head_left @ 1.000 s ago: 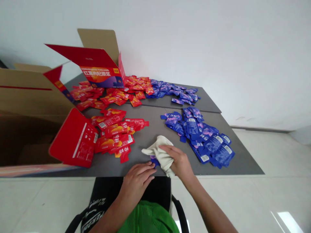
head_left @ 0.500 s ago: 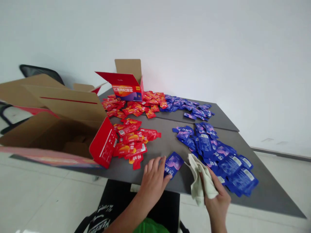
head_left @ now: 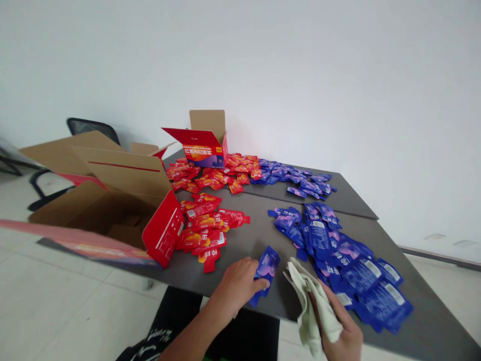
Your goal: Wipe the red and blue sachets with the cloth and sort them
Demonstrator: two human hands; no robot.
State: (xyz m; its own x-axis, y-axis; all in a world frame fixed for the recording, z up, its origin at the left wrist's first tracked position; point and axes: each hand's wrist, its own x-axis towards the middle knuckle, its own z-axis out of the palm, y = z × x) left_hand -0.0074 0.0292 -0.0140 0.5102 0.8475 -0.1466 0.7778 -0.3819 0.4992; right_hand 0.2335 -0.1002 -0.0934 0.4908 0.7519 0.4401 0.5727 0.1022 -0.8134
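Near the table's front edge, my left hand [head_left: 240,281] grips a blue pouch [head_left: 269,264], thumb on its printed face and fingers behind it. The pouch is tilted up off the tabletop. My right hand [head_left: 343,321] is closed around a folded pale green cloth [head_left: 313,306], which hangs over the table's front edge. Just beyond the cloth lies a spread pile of blue pouches [head_left: 340,250], overlapping each other. Left of centre is a smaller pile of red pouches [head_left: 206,225], beside the large open box.
A large open carton [head_left: 163,228] with raised flaps stands at the left of the grey table [head_left: 246,240]. Farther back are a second open box [head_left: 205,155], more red pouches [head_left: 236,168] and more blue pouches [head_left: 289,175]. A chair [head_left: 92,129] stands behind, at left.
My left hand has closed on the blue pouch that lay flat and has tipped it up. My right hand with the cloth is slightly lower in view; the camera has tilted a little.
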